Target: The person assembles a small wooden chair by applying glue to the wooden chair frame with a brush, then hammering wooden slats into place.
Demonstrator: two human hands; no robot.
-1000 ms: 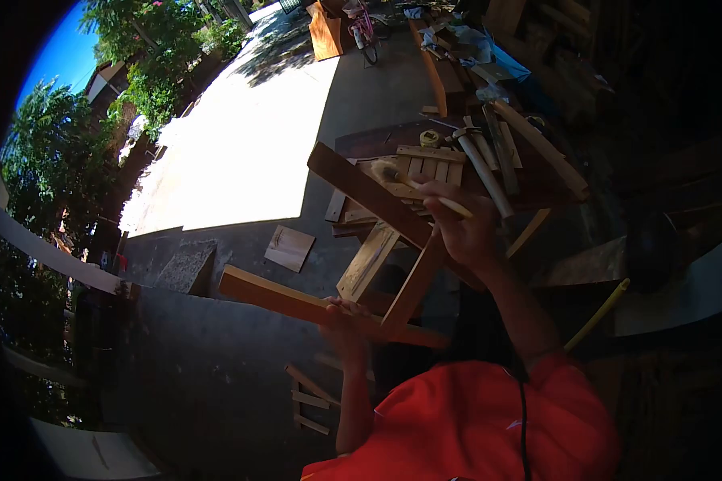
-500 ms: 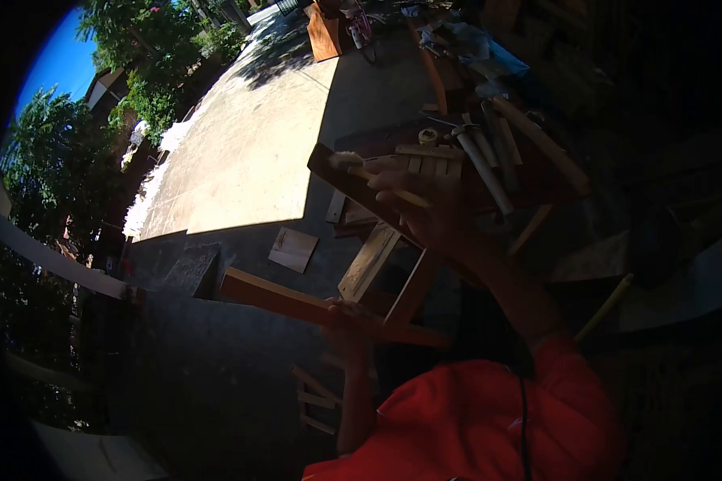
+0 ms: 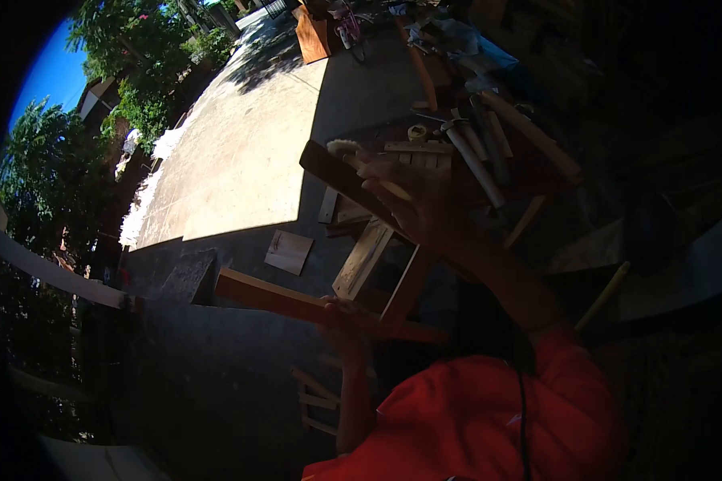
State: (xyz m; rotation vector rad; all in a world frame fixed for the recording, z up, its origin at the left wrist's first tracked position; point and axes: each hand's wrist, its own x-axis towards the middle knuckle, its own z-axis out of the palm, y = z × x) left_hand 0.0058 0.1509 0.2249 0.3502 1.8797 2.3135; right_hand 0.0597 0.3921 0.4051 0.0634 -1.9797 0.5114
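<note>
My right hand (image 3: 415, 200) grips a brush (image 3: 367, 167), bristles on the wooden frame (image 3: 353, 248); my left hand (image 3: 346, 319) clasps its lower rail.

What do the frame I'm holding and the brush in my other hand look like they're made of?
Frame: wood, judging by the sawn flat bars and reddish-brown tone; the dark upper bar may be stained or just shaded. Brush in the right hand: pale handle, likely bare wood, with light bristles; their fibre can't be told. The left hand has its grip on the lower bar.
</note>
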